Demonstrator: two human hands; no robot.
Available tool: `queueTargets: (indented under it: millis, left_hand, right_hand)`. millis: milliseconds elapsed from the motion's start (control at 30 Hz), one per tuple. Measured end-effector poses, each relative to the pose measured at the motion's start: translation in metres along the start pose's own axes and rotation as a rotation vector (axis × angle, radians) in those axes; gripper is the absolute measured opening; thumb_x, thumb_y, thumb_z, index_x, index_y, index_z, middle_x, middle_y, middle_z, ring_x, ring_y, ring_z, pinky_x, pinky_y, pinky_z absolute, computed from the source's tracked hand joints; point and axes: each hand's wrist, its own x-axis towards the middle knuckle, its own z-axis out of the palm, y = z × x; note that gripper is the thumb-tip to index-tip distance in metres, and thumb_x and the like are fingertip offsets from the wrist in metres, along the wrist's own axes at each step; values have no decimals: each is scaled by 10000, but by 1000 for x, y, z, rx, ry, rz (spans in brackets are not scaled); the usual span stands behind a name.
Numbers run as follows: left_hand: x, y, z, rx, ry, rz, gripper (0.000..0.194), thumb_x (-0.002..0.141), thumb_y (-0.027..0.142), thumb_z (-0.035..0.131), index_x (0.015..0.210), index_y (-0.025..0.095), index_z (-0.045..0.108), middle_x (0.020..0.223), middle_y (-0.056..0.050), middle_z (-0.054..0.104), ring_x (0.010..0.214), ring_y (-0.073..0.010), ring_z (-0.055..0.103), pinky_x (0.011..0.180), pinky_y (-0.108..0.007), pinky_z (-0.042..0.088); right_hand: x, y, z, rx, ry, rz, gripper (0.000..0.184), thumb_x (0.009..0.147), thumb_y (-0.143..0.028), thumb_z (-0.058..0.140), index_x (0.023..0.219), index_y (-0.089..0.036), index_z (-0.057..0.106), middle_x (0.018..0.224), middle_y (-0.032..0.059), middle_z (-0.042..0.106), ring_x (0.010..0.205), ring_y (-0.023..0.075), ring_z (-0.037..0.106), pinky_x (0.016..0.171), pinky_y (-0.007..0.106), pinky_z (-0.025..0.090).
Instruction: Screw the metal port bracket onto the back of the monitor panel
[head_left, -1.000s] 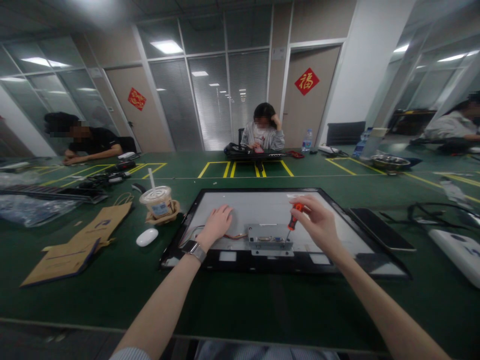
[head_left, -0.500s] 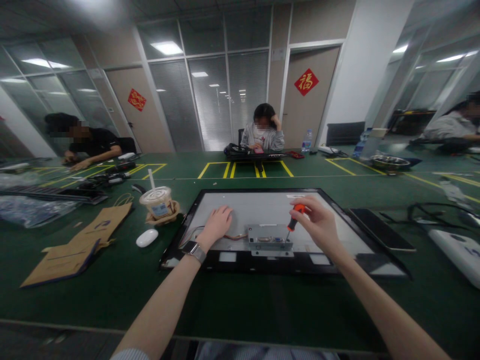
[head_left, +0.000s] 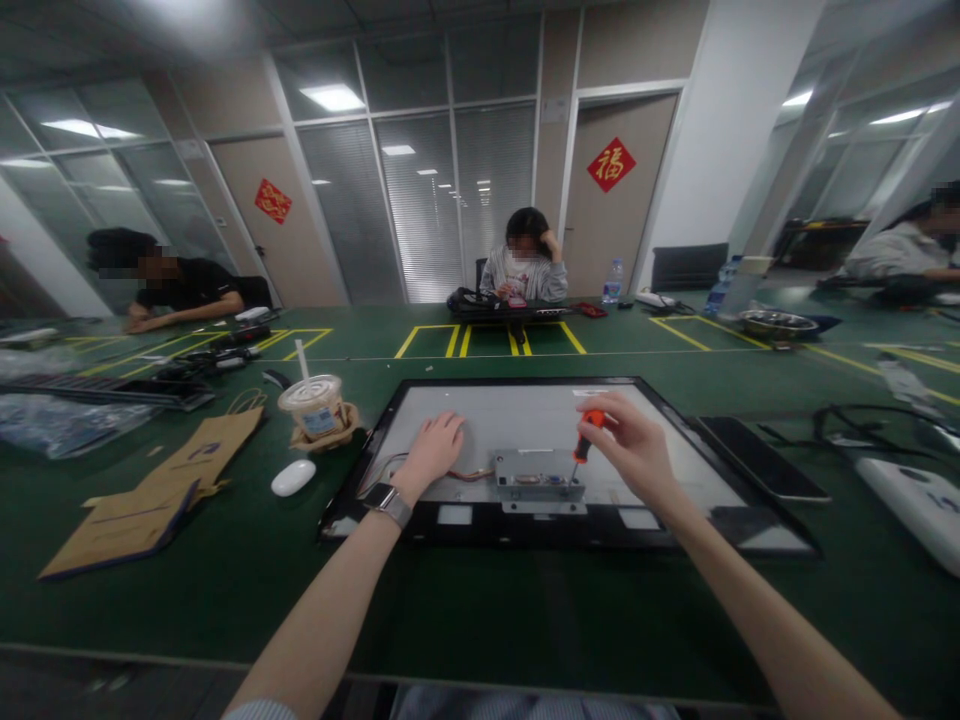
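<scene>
A black-framed monitor panel lies face down on the green table, its grey metal back up. A small grey metal box with ports sits near its front edge, with thin wires running left. My right hand is closed round an orange-handled screwdriver, whose tip rests at the box's right end. My left hand, a watch on its wrist, lies on the panel with fingers curled, left of the box.
A lidded drink cup with straw, a white mouse and a brown paper bag lie left. A dark tablet, cables and a white device lie right. Three people sit at the far sides.
My right hand and the screwdriver have shifted very slightly; the rest looks the same.
</scene>
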Motion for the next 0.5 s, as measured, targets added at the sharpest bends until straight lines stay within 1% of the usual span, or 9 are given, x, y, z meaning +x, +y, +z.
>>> queueTargets:
  millis: [100,200,300,367,500]
  left_hand:
    - [0,0,0,2,1,5,394,1027,228,393,1382,174,555,1493,-152,542,1374,-266,529,1170,-462,376]
    - [0,0,0,4,1,11,396,1027,227,395,1384,161,554,1489,-156,544,1381,-267,521,1167,-454,380]
    - [0,0,0,5,-2,14,402,1025,218,398,1389,148,552,1486,-157,547,1376,-270,526,1164,-449,386]
    - [0,1,-1,6,-4,15,403,1023,218,403,1391,143,551,1486,-156,547,1373,-272,528,1162,-451,389]
    - [0,1,-2,9,-2,7,402,1024,218,400,1389,150,555,1490,-155,545,1376,-272,525,1165,-457,384]
  right_hand:
    - [0,-4,-1,25,-20,10,164,897,-367,680,973,-275,794,962,64,690,901,229,674,776,377,579]
    - [-1,-7,-1,114,-89,72,263,962,-396,596,1105,-274,781,1091,80,726,980,255,709,857,429,592]
    - [-3,-5,0,191,-131,141,299,965,-404,603,1189,-272,750,1110,78,750,937,254,738,869,467,604]
    - [-3,-3,1,193,-107,145,267,929,-394,660,1141,-269,762,1050,71,758,882,242,737,834,451,615]
    - [0,-2,2,151,-41,90,150,802,-333,792,933,-260,782,894,43,708,795,205,673,733,371,600]
